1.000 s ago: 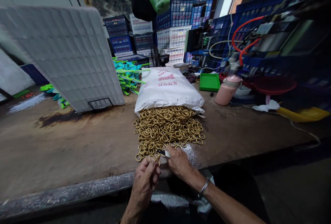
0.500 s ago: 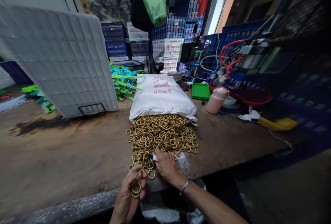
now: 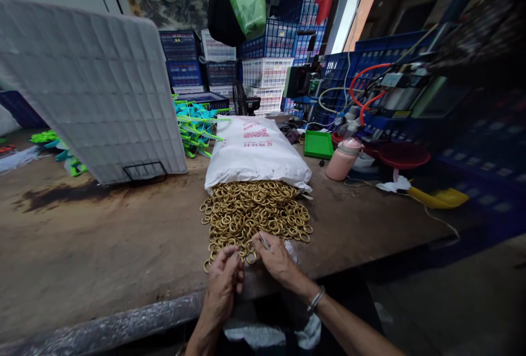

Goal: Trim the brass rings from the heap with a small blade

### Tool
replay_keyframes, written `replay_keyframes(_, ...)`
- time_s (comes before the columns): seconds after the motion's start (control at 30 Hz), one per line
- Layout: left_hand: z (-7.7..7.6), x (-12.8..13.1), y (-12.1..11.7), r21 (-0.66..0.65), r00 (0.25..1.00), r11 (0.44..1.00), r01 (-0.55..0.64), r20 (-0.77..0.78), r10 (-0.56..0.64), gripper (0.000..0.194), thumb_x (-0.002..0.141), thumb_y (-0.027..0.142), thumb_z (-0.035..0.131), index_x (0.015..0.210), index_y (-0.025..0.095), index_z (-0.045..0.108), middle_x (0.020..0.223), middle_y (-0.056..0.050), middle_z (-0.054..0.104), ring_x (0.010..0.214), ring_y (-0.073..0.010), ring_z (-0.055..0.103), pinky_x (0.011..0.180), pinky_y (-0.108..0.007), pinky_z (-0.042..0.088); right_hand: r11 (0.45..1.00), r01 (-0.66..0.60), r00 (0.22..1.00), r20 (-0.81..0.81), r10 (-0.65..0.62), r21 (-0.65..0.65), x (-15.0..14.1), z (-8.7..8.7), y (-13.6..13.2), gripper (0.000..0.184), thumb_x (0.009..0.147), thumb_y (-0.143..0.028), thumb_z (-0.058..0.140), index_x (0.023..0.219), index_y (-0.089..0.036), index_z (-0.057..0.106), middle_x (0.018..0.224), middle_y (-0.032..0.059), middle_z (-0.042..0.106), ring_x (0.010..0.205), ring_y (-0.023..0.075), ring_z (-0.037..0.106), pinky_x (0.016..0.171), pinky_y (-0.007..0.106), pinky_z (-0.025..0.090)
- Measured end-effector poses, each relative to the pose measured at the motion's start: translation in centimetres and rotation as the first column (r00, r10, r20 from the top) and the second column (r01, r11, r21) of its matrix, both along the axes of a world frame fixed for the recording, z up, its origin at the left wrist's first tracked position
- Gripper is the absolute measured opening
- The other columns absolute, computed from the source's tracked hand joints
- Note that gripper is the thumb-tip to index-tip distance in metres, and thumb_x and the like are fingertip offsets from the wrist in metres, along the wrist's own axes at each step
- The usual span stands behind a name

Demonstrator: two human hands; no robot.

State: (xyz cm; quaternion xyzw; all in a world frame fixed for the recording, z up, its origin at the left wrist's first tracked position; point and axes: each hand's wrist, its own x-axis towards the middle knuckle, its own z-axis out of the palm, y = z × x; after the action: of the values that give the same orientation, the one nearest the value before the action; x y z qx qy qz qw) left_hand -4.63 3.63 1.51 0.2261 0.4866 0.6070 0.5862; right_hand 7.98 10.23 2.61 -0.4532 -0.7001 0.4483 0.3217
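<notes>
Many brass-coloured rings (image 3: pixel 258 211) lie heaped at the open mouth of a white woven sack (image 3: pixel 257 150). My left hand (image 3: pixel 224 279) is at the near edge of the heap, its fingers curled and closed. What they hold, if anything, is hidden from me. Just to its right, my right hand (image 3: pixel 277 260) grips a small thin tool (image 3: pixel 264 241) with a pale edge showing between thumb and fingers. Its kind is not clear. One loose ring (image 3: pixel 251 258) lies between the two hands.
A large white padded panel (image 3: pixel 98 93) stands at the left, with green and blue plastic pieces (image 3: pixel 195 126) behind it. To the right are a green tray (image 3: pixel 318 144), a pink bottle (image 3: pixel 344 159), a yellow scoop (image 3: pixel 439 198) and a machine with red hoses (image 3: pixel 394 93).
The brass rings seen in my left hand earlier no longer show there. That hand has moved up and right. My right hand has turned, so its tool now points up instead of left.
</notes>
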Motion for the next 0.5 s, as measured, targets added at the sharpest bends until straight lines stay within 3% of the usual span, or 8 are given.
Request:
replay_keyframes(0.1, -0.1, 0.8, 0.5, 0.004, 0.992, 0.999, 0.038, -0.123, -0.037, 0.038, 0.068, 0.047, 0.063, 0.092, 0.019, 0.053, 0.051, 0.008, 0.046, 0.036, -0.0048, 0.036, 0.031, -0.014, 0.025, 0.998, -0.041, 0.997, -0.061, 0.038, -0.049, 0.3, 0.8, -0.5, 0.027, 0.083, -0.037, 0.039, 0.063, -0.018, 0.044, 0.056, -0.0054, 0.042, 0.054, 0.0087, 0.039, 0.053, 0.019, 0.032)
replay_keyframes(0.2, 0.2, 1.2, 1.0, -0.018, 0.98, 0.999, 0.04, -0.196, -0.043, 0.033, 0.069, 0.047, 0.061, 0.083, 0.017, 0.056, 0.044, 0.009, 0.04, 0.034, -0.0041, 0.031, 0.033, -0.014, 0.023, 0.996, -0.05, 0.997, -0.057, 0.047, -0.07, 0.4, 0.9, -0.6, 0.028, 0.082, -0.037, 0.04, 0.062, -0.018, 0.044, 0.055, -0.0056, 0.042, 0.053, 0.0084, 0.038, 0.052, 0.02, 0.031)
replay_keyframes(0.33, 0.7, 1.3, 1.3, 0.073, 0.94, 0.997, -0.013, -0.34, 0.037, 0.03, 0.061, 0.045, 0.068, 0.065, 0.017, 0.06, 0.05, 0.003, 0.052, 0.046, -0.0096, 0.046, 0.042, -0.018, 0.035, 0.995, -0.016, 1.0, -0.022, 0.013, -0.098, 0.3, 0.5, -0.4, 0.029, 0.081, -0.036, 0.041, 0.058, -0.018, 0.04, 0.054, -0.0066, 0.036, 0.052, 0.0074, 0.034, 0.049, 0.019, 0.028)
replay_keyframes(0.43, 0.4, 1.2, 1.5, 0.158, 0.871, 0.987, -0.013, -0.483, 0.089, 0.029, 0.055, 0.045, 0.071, 0.063, 0.018, 0.064, 0.059, -0.001, 0.061, 0.061, -0.0166, 0.055, 0.056, -0.023, 0.043, 0.995, -0.018, 0.999, 0.031, 0.022, -0.095, 0.5, 0.1, -0.3, 0.028, 0.078, -0.031, 0.046, 0.054, -0.018, 0.036, 0.053, -0.0074, 0.031, 0.051, 0.0065, 0.03, 0.046, 0.018, 0.024)
replay_keyframes(0.5, 0.1, 1.1, 2.0, 0.123, 0.852, 0.992, 0.004, -0.52, 0.061, 0.03, 0.052, 0.047, 0.072, 0.064, 0.019, 0.066, 0.061, -0.001, 0.064, 0.064, -0.0179, 0.057, 0.061, -0.024, 0.045, 0.998, -0.012, 0.998, 0.061, 0.017, -0.068, 0.8, -0.2, -0.1, 0.027, 0.077, -0.029, 0.047, 0.055, -0.018, 0.037, 0.053, -0.0074, 0.034, 0.052, 0.006, 0.03, 0.045, 0.018, 0.023)
